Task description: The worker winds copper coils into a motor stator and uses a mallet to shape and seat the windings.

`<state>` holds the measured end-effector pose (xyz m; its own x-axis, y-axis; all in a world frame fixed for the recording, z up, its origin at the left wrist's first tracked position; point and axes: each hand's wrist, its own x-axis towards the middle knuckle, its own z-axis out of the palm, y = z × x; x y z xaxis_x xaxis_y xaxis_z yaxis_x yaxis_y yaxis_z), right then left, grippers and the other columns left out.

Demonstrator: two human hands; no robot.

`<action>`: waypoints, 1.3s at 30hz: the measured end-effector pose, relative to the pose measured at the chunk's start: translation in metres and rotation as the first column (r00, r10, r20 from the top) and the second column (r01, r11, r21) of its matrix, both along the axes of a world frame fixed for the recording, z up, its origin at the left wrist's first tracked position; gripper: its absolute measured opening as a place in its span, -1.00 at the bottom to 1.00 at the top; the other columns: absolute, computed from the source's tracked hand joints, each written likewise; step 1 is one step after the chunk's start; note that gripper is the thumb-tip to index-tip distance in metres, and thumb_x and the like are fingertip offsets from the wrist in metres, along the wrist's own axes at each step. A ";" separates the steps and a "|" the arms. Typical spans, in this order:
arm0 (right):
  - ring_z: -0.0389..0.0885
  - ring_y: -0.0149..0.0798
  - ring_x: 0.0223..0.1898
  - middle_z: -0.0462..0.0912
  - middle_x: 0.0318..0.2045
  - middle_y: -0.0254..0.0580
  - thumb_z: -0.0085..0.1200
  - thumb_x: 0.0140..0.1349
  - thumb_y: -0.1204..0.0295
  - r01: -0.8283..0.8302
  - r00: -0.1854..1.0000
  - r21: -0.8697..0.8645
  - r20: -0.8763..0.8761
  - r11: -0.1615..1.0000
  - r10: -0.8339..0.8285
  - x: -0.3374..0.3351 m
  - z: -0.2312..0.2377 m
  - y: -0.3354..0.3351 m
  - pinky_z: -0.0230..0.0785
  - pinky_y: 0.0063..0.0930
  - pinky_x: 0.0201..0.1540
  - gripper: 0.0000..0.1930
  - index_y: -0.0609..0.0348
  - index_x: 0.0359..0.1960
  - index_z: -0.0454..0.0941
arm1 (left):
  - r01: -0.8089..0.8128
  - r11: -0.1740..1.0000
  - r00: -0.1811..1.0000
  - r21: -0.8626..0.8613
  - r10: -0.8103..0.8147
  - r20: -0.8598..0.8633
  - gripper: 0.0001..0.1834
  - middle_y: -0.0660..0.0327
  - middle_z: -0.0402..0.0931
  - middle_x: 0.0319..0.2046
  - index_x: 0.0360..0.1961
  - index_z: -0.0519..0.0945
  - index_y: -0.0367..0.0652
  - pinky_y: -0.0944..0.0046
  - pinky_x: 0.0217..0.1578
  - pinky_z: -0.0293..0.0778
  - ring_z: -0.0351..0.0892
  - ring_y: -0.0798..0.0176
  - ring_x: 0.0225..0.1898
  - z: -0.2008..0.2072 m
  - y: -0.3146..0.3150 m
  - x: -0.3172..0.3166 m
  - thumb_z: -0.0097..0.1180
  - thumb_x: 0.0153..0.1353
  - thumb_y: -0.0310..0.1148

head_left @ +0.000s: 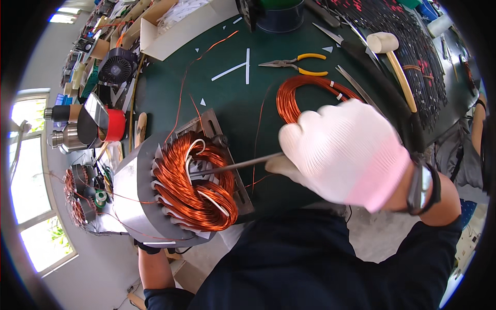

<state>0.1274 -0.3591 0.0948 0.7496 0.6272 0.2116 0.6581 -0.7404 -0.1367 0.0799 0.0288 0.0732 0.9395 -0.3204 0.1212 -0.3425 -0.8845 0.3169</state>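
The dark green work desk carries everything, and at its near edge stands the grey metal motor stator packed with copper wire windings, tipped against a metal bracket. The right hand in a white knit glove is closed around a thin steel rod, whose tip lies among the windings at the stator's middle; the glove hides part of the loose copper wire coil lying behind it near the desk's centre. The left hand is hidden behind the stator, only its forearm showing below, so its grip cannot be told. Toward the far edge lie yellow-handled pliers, and at the right edge a white-headed mallet.
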 end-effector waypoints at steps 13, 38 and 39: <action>0.65 -0.18 -0.58 0.55 -0.64 -0.20 0.22 0.27 0.09 -0.070 0.991 0.043 0.114 0.997 0.064 0.007 -0.021 0.004 0.46 -0.29 -0.57 -0.64 0.12 -0.47 0.55 | 0.283 0.954 0.881 -0.105 -0.215 0.422 -0.72 0.04 0.54 -0.06 0.01 0.57 -0.29 0.10 0.06 0.56 0.58 0.07 -0.03 0.033 -0.057 -0.072 0.05 0.31 -0.44; 0.55 -0.21 -0.61 0.47 -0.64 -0.29 0.34 0.08 -0.01 0.059 0.997 -0.140 -0.032 0.988 -0.064 -0.008 0.013 -0.023 0.28 -0.29 -0.54 -0.58 0.06 -0.53 0.50 | 0.107 0.927 0.980 0.359 -0.160 0.121 -0.55 0.30 0.54 -0.36 -0.03 0.62 -0.19 -0.11 -0.22 0.38 0.57 0.31 -0.37 -0.029 -0.211 -0.006 0.30 0.20 -0.09; 0.55 -0.21 -0.60 0.47 -0.64 -0.29 0.34 0.08 -0.02 0.045 0.999 -0.143 0.002 0.989 -0.045 -0.006 0.010 -0.025 0.28 -0.29 -0.54 -0.57 0.06 -0.53 0.50 | 0.103 0.936 0.965 0.337 -0.176 0.194 -0.56 0.33 0.53 -0.40 -0.04 0.62 -0.19 -0.12 -0.24 0.38 0.55 0.33 -0.45 -0.036 -0.209 -0.007 0.30 0.22 -0.08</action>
